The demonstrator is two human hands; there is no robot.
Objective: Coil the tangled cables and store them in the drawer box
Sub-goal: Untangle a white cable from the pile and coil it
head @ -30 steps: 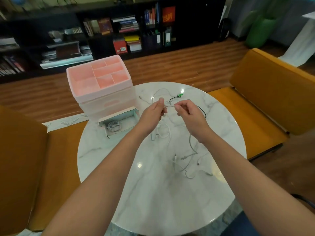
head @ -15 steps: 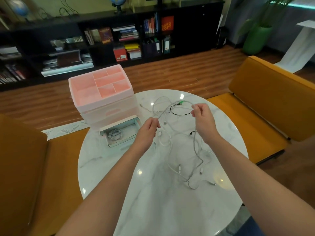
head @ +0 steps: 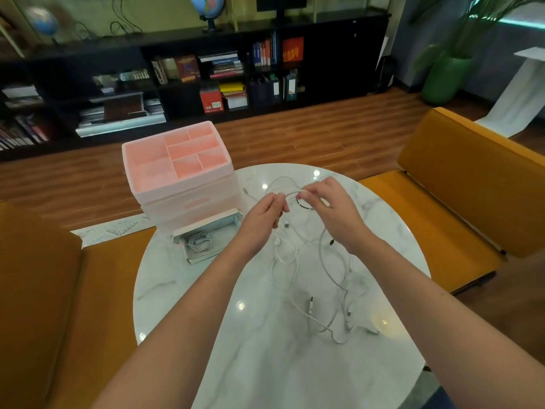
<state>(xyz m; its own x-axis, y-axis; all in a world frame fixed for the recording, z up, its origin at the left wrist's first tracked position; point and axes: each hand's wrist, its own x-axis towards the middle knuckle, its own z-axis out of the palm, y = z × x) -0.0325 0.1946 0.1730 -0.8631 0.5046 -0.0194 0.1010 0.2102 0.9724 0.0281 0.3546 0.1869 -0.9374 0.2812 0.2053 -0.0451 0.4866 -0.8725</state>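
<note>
Fingers (head: 303, 193) of both hands pinched on white cable (head: 290, 192).

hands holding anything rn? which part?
Both: left hand and right hand pinch a white cable along its cord, a short span bridging them. The rest of the tangle trails on the table.

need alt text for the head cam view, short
Both hands, left hand and right hand, pinch a white cable above a round marble table strewn with tangled cables. A pink drawer box has one open drawer holding a coiled cable.
</note>
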